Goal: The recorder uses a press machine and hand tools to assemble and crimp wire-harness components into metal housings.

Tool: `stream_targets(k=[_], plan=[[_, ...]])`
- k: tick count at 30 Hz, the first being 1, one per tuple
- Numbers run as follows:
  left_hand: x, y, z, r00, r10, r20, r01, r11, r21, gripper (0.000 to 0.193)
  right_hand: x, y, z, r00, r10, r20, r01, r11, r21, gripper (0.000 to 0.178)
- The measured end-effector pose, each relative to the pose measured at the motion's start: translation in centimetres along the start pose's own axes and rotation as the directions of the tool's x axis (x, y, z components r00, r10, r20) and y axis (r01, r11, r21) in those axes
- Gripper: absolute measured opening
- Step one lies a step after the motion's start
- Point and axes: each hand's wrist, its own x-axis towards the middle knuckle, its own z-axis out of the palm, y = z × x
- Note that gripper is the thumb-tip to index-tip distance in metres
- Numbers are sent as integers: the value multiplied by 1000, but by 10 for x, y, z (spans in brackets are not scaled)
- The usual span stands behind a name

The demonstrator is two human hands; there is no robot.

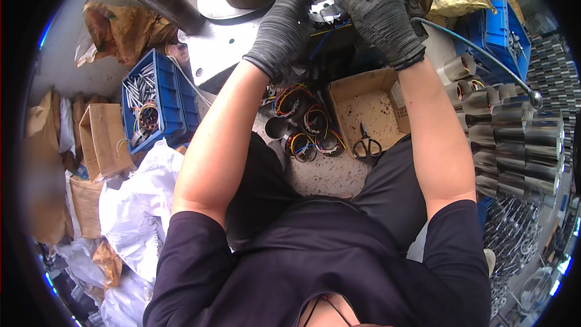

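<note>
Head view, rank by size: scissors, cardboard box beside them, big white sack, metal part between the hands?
1. Big white sack
2. Cardboard box
3. Metal part and scissors: unsure, the part is partly covered.

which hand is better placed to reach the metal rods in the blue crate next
Likely the left hand. The blue crate with the metal rods lies on the person's left, nearer that hand. The right hand would have to cross over. Both are now at a metal part.
</note>
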Motion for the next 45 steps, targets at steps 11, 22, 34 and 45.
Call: stream_targets(k=[11,22,34,45], plan=[[-7,3,5,998,60,18,-58,992,-109,73,7,-28,-18,995,-99,14,100,995,-30,17],[-6,10,8,990,118,-73,-115,992,43,80,-4,-33,-12,998,24,-49,-21,998,55,15],[-11,6,22,999,5,-53,0,995,97,69,-12,-29,-22,998,50,-39,-48,997,60,14],[-11,4,32,991,40,-128,-38,999,17,83,-20,-26,-20,998,-12,-65,17,997,79,15]])
